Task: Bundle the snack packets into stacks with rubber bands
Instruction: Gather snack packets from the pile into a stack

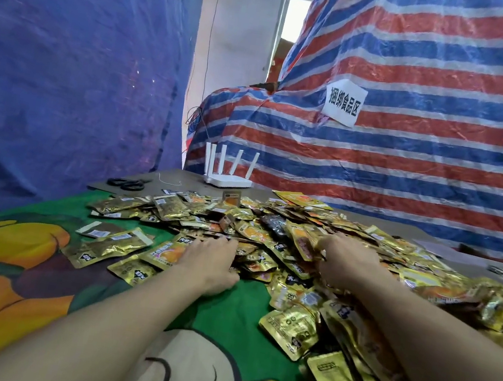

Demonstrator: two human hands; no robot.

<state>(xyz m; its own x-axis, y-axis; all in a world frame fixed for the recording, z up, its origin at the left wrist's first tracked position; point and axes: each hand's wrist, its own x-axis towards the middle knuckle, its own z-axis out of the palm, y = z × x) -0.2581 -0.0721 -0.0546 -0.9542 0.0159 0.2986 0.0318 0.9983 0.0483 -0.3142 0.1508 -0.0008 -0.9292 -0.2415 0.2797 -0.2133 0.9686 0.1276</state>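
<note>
Gathering is judged to be the step in hand, since no finished stack is seen anywhere. The snack packets [270,226], gold foil with orange and dark prints, are heaped loose across the middle and right of the frame, on the green and orange cloth [223,312] by which the worktop [179,178] is covered. The left hand [213,263] is laid palm down at the near edge of the heap, its fingers [223,243] stretched out flat on the packets and closed on nothing. The right hand [347,263] is placed deeper in the heap, and its fingers [322,244] are curled down and seem to pinch one packet, though the hold is partly hidden. No rubber band can be made out, neither on a wrist nor on the cloth. For the next move, several packets must be picked out, turned the same way and squared at the edges into one stack, and a band must then be found. Scissors [126,183] and a white router [228,173] are seen at the far edge, in the upper left of the worktop.
</note>
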